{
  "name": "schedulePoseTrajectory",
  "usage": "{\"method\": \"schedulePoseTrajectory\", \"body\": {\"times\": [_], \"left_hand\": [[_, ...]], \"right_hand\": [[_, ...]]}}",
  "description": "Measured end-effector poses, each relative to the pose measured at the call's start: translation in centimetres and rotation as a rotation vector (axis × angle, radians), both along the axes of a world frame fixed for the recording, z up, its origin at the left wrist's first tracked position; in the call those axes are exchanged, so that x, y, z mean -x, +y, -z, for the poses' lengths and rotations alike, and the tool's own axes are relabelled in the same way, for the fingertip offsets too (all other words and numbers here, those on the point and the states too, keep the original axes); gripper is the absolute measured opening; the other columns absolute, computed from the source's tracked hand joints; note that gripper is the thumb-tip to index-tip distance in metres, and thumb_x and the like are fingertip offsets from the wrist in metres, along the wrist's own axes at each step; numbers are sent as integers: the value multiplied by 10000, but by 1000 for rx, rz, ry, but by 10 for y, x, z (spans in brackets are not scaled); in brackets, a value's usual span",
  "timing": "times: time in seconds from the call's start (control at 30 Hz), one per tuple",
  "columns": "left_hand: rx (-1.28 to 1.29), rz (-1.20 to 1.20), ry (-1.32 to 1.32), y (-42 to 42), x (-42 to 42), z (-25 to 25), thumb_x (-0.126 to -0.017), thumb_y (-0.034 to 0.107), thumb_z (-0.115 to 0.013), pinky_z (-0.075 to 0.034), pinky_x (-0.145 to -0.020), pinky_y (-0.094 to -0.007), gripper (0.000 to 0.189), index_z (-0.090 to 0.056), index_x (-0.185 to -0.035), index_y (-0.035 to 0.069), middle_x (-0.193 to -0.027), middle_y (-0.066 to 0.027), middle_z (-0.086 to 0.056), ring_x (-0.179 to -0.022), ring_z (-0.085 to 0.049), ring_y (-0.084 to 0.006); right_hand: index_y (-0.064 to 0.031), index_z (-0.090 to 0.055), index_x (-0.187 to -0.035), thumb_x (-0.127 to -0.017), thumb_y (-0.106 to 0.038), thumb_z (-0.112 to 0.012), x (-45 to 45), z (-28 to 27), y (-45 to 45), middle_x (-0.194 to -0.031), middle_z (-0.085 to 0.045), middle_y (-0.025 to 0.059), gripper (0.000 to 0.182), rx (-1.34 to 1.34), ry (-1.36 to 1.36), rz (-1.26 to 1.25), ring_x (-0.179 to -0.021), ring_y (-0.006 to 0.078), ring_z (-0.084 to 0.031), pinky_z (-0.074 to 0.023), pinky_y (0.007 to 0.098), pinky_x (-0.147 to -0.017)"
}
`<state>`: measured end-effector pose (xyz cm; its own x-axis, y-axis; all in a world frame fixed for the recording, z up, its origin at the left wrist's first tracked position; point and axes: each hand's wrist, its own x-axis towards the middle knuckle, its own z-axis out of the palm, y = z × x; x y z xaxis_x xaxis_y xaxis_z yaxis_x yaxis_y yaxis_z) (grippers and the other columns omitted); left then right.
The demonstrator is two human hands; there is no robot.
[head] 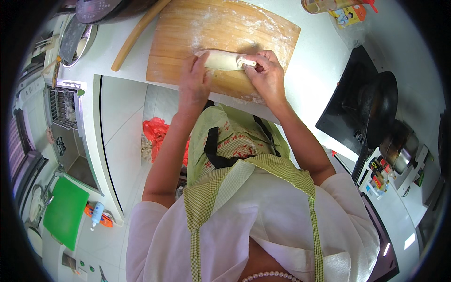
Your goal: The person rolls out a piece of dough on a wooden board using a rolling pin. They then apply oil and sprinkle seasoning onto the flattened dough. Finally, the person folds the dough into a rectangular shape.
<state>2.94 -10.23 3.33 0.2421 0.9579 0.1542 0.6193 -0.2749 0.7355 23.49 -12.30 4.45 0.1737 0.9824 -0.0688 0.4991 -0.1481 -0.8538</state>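
Note:
A rolled length of pale dough (222,60) lies crosswise near the front part of a floured wooden board (183,31). My right hand (266,72) pinches its right end, where folded layers show, between thumb and fingers. At the other end, my left hand (195,79) rests against the dough with bent fingers; it is slightly blurred, and its fingertips are partly hidden, so I cannot tell whether they grip it. Flour dusts the board and both hands.
A wooden rolling pin (135,40) lies left of the board, near a metal bowl (86,46). On the right, a black wok (380,105) stands on a dark cooktop (338,91). A sink (79,165) and a green cutting board (67,211) are at the left.

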Motion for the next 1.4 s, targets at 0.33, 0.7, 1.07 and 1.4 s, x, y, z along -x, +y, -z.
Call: {"method": "schedulePoseTrajectory", "body": {"times": [0.33,0.7,1.07,1.4], "left_hand": [[80,37,178,20,27,17,-765,66,-753,-492,-926,-403,559,-560,-1284,-8,-1147,-212,-555,-1108,-543,-360],[639,-143,-414,28,15,7,-813,114,-758,-539,-804,-297,477,-577,-1235,-17,-1049,-153,-644,-876,-662,-194],[301,-82,-164,32,11,4,-801,83,-733,-518,-739,-323,301,-709,-1098,41,-1001,-128,-656,-781,-616,-217],[-43,8,51,32,14,13,-856,40,-636,-532,-798,-393,193,-716,-1031,29,-1002,-125,-672,-930,-645,-312]], "right_hand": [[-49,-732,-1082,-809,-161,-789,2,-10,7,-1016,-590,96,301,52,-95,-82,-686,174,-600,-530,304,-653],[-80,-750,-1059,-840,-205,-768,-4,-3,15,-983,-630,56,253,183,-13,77,-763,142,-576,-506,276,-722],[-67,-731,-1103,-841,-162,-768,1,-7,6,-973,-582,44,281,165,41,76,-765,127,-571,-509,262,-727],[-63,-744,-1074,-845,-134,-752,13,-1,-4,-970,-599,77,240,-38,-232,56,-738,164,-629,-540,284,-686]]}}
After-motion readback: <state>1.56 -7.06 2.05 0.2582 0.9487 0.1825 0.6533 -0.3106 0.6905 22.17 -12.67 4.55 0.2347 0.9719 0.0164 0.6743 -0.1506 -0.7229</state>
